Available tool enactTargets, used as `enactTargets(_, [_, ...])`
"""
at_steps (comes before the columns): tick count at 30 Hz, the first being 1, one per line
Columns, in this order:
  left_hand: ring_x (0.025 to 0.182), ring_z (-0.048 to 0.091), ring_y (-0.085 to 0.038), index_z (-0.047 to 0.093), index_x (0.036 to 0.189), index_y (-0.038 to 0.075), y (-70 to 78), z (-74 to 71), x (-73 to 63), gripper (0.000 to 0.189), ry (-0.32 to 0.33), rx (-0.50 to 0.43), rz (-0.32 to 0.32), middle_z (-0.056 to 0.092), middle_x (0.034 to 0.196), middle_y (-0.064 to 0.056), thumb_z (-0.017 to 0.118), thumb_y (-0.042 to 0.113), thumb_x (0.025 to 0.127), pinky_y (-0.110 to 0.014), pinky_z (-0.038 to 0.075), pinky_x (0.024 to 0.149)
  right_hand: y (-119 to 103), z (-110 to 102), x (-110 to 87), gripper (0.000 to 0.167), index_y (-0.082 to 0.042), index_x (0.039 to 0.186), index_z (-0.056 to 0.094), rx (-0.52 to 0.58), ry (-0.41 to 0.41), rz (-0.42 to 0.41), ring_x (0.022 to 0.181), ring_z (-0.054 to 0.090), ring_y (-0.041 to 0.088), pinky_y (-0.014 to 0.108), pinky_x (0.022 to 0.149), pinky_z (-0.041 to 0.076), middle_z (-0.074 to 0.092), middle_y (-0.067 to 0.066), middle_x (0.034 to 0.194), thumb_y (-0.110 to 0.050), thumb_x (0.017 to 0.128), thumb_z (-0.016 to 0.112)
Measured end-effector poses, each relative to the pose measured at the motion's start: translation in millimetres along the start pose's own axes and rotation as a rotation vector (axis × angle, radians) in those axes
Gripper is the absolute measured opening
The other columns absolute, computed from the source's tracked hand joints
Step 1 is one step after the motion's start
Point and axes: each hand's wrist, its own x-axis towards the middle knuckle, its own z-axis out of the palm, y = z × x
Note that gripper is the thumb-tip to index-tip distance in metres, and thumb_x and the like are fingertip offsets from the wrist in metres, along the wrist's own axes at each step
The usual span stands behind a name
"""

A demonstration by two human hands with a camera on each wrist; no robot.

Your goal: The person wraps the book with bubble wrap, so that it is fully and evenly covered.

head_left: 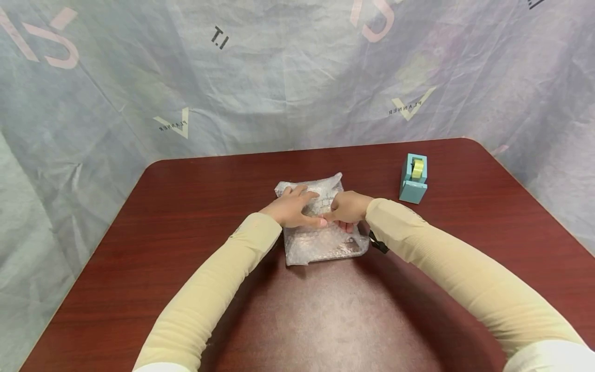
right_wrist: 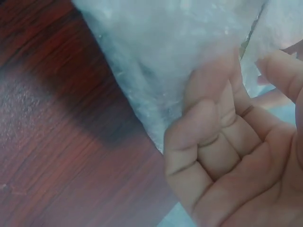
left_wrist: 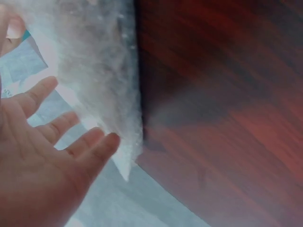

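Note:
A flat package in clear bubble wrap lies on the table, its upper corners sticking up loosely. My left hand lies over its left side, fingers spread and thumb reaching to the middle. In the left wrist view, the fingers of the left hand are spread beside the wrap. My right hand is over the package's right side, close to the left thumb. The right wrist view shows the fingers of the right hand curled against the bubble wrap; whether they pinch it is unclear. What the wrap covers is blurred.
A teal tape dispenser with a yellowish roll stands right of the package, farther back. Part of a small black object shows beside the right wrist. The reddish-brown table ends at a printed grey fabric backdrop.

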Motion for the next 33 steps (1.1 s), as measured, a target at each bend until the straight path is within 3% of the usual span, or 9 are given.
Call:
enactTargets(5, [0.151, 0.016, -0.039, 0.037, 0.159, 0.019, -5.0, -0.7, -3.8, 0.075, 0.059, -0.003, 0.041, 0.016, 0.169, -0.012, 0.061, 0.056, 0.098, -0.057, 0.030, 0.116, 3.3, 1.0, -0.3, 0.037, -0.006, 0.078, 0.066, 0.025, 0.046, -0.012, 0.056, 0.066, 0.014, 0.030, 0.074, 0.058, 0.066, 0.005, 0.066, -0.032, 0.104, 0.060])
enactTargets(11, [0.149, 0.022, -0.037, 0.042, 0.156, 0.019, -8.7, -0.4, -8.5, 0.067, 0.115, 0.032, 0.076, 0.022, 0.167, -0.012, 0.059, 0.051, 0.100, -0.054, 0.026, 0.119, 6.5, -0.4, -4.5, 0.034, -0.006, 0.080, 0.068, 0.083, 0.090, -0.047, 0.054, 0.067, 0.014, 0.031, 0.071, 0.058, 0.067, 0.004, 0.062, -0.029, 0.104, 0.061])
enactTargets(18, [0.148, 0.027, -0.032, 0.049, 0.152, 0.018, -9.4, -0.5, -12.3, 0.060, 0.211, 0.083, 0.059, 0.036, 0.161, -0.010, 0.060, 0.047, 0.101, -0.053, 0.024, 0.119, 9.8, -1.3, -8.8, 0.035, -0.005, 0.083, 0.070, 0.110, 0.154, -0.063, 0.060, 0.068, 0.016, 0.034, 0.077, 0.056, 0.069, 0.006, 0.066, -0.030, 0.105, 0.059])
enactTargets(28, [0.145, 0.033, -0.031, 0.048, 0.152, 0.016, -7.5, -6.0, -24.0, 0.061, 0.244, 0.118, 0.009, 0.044, 0.156, -0.010, 0.060, 0.046, 0.101, -0.053, 0.029, 0.117, 17.4, -7.9, -17.2, 0.036, -0.004, 0.091, 0.070, 0.128, 0.284, -0.057, 0.087, 0.065, 0.027, 0.037, 0.077, 0.047, 0.068, 0.010, 0.087, -0.034, 0.106, 0.056])
enactTargets(33, [0.137, 0.045, -0.034, 0.052, 0.150, 0.013, -8.5, -7.8, -30.2, 0.053, 0.338, 0.151, -0.043, 0.051, 0.150, -0.012, 0.060, 0.037, 0.103, -0.052, 0.037, 0.111, 22.7, -12.2, -23.6, 0.041, -0.003, 0.103, 0.072, 0.124, 0.347, -0.077, 0.095, 0.065, 0.031, 0.040, 0.078, 0.049, 0.070, 0.014, 0.099, -0.037, 0.107, 0.050])
